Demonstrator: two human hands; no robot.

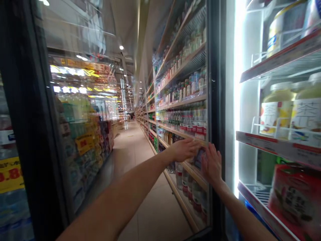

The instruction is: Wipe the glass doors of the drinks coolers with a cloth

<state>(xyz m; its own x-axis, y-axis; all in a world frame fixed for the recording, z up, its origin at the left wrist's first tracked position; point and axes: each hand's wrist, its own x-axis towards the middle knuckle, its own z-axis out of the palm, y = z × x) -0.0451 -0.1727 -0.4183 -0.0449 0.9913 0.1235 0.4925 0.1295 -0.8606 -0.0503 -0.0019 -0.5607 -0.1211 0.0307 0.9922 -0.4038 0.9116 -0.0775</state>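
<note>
A glass fridge door (213,83) with a black frame stands swung out in front of me. My left hand (185,149) lies flat on the glass close to the frame, fingers stretched out. Right beside it, my right hand (212,165) presses on the glass, fingers pointing up and spread. Between the two hands there is a small dark patch (200,157) on the glass that I cannot make out. Neither hand holds anything.
The lit fridge (250,134) at the right has shelves with yellow-green drink bottles (276,107), a red carton (293,194) and a large can (283,26). Another black-framed glass door (30,134) stands at the left. Through the glass, a long aisle (132,140) runs between stocked shelves.
</note>
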